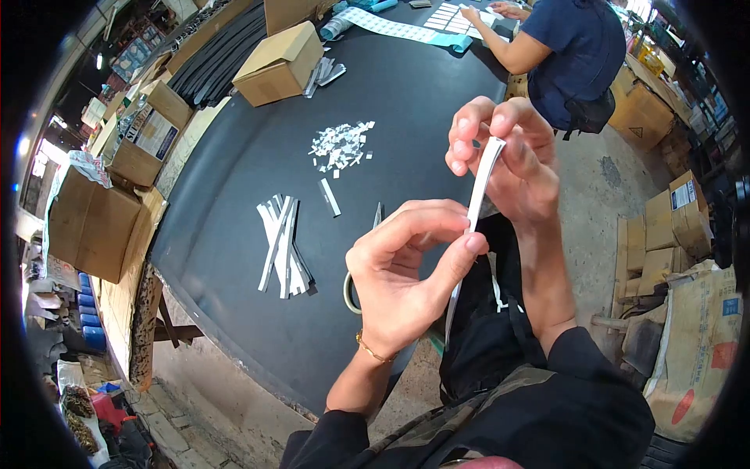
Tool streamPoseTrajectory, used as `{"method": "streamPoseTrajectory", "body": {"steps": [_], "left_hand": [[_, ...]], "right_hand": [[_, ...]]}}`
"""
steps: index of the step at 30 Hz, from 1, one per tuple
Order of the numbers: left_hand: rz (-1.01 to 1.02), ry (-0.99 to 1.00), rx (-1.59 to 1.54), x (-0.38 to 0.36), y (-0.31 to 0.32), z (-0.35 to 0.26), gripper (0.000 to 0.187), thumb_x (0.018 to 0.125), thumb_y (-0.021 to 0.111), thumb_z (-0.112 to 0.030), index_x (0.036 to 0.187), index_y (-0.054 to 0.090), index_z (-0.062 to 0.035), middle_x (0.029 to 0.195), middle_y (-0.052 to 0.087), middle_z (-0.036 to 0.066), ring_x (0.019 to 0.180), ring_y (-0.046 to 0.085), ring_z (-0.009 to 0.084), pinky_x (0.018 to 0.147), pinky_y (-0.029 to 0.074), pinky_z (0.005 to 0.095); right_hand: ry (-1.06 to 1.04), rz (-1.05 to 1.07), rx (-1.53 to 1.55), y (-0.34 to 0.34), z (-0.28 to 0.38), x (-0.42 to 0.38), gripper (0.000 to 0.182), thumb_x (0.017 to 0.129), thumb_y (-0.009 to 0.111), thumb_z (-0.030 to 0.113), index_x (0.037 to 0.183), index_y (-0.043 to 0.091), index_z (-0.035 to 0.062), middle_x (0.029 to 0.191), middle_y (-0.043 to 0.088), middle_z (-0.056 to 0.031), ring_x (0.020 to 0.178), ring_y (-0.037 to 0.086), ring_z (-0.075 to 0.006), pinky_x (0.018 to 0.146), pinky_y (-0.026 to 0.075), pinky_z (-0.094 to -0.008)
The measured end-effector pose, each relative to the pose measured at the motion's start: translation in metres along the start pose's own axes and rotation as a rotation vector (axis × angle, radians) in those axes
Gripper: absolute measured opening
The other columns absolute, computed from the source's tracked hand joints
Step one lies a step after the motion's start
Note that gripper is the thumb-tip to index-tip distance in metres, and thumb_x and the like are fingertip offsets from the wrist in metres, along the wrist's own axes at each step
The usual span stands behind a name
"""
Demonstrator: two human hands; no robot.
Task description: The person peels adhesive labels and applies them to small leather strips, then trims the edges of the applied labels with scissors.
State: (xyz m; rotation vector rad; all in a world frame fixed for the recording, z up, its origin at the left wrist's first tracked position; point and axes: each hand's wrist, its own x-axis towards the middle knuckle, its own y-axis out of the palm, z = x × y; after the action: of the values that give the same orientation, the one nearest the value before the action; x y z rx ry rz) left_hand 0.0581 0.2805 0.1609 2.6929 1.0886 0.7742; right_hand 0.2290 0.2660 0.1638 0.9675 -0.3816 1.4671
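Note:
My left hand (414,270) pinches a narrow white strip (485,173) between thumb and forefinger. The fingertips of my right hand (512,156) grip the strip's upper end. Below my left hand, the strip's lower part hangs down towards my lap. Partly hidden behind my left hand lies a pair of scissors (351,294), one pale handle loop and a blade tip showing. To the left, a bundle of white and grey strips (279,246) rests on the black table (234,164). Beyond it are a single short strip (330,198) and a pile of small cut pieces (341,146).
An open cardboard box (279,64) stands at the table's far left, with small dark pieces (323,76) beside it. At the far end, a co-worker (574,55) handles white labels (453,19). Cardboard boxes (664,227) and a sack (695,352) line the right side.

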Motion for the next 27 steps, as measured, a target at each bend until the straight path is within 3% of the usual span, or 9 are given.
{"method": "streamPoseTrajectory", "body": {"steps": [2,8,11,20,24,26,27], "left_hand": [[-0.024,-0.004,0.013,0.000,0.000,0.000,0.018,0.080,0.062,0.007,0.098,0.060,0.0082,0.094,0.063,0.017,0.078,0.066,0.0225,0.070,0.054,0.0314],[-0.031,-0.012,0.042,0.000,0.001,-0.001,0.031,0.079,0.062,0.009,0.110,0.056,0.0090,0.096,0.064,0.017,0.080,0.067,0.0228,0.072,0.054,0.0315],[-0.073,-0.077,-0.022,0.000,0.002,-0.002,0.033,0.076,0.068,0.008,0.108,0.059,0.0091,0.099,0.063,0.012,0.085,0.064,0.0146,0.077,0.052,0.0257],[-0.066,-0.117,-0.005,0.002,0.001,-0.002,0.035,0.076,0.068,0.008,0.110,0.059,0.0080,0.098,0.063,0.012,0.085,0.064,0.0133,0.078,0.052,0.0248],[-0.068,-0.123,-0.015,0.002,0.000,0.002,0.035,0.076,0.068,0.008,0.110,0.059,0.0081,0.097,0.063,0.011,0.085,0.064,0.0133,0.078,0.052,0.0249],[-0.017,-0.042,0.052,0.002,-0.001,0.005,0.037,0.079,0.063,0.010,0.115,0.055,0.0081,0.097,0.063,0.016,0.082,0.066,0.0222,0.074,0.054,0.0312],[-0.019,-0.043,0.052,0.002,-0.001,0.006,0.037,0.079,0.063,0.010,0.115,0.055,0.0081,0.097,0.063,0.016,0.082,0.066,0.0222,0.074,0.054,0.0312]], "right_hand": [[0.021,-0.016,0.024,0.002,0.000,0.001,0.015,0.091,0.057,0.013,0.101,0.058,0.0019,0.098,0.060,-0.0162,0.084,0.058,-0.0194,0.072,0.048,-0.0310],[0.019,-0.020,-0.015,0.003,-0.004,0.003,0.015,0.090,0.058,0.012,0.101,0.058,0.0021,0.096,0.060,-0.0157,0.083,0.058,-0.0182,0.073,0.049,-0.0308],[0.024,-0.025,-0.033,0.003,-0.004,0.003,0.015,0.090,0.058,0.012,0.101,0.059,0.0019,0.095,0.060,-0.0159,0.082,0.058,-0.0182,0.073,0.049,-0.0310],[0.039,-0.031,-0.068,0.004,-0.005,0.007,0.013,0.088,0.060,0.010,0.098,0.061,0.0007,0.094,0.062,-0.0156,0.082,0.059,-0.0174,0.074,0.049,-0.0305],[0.036,-0.035,-0.095,0.002,-0.005,0.006,0.012,0.088,0.060,0.008,0.097,0.061,0.0008,0.094,0.062,-0.0151,0.081,0.059,-0.0170,0.074,0.049,-0.0302],[0.036,-0.031,-0.098,0.002,-0.005,0.006,0.012,0.087,0.060,0.007,0.097,0.061,0.0009,0.094,0.062,-0.0147,0.082,0.059,-0.0167,0.075,0.049,-0.0297],[0.038,-0.032,-0.098,0.001,-0.005,0.005,0.012,0.087,0.060,0.007,0.097,0.061,0.0009,0.094,0.062,-0.0147,0.082,0.059,-0.0167,0.075,0.049,-0.0297]]}}
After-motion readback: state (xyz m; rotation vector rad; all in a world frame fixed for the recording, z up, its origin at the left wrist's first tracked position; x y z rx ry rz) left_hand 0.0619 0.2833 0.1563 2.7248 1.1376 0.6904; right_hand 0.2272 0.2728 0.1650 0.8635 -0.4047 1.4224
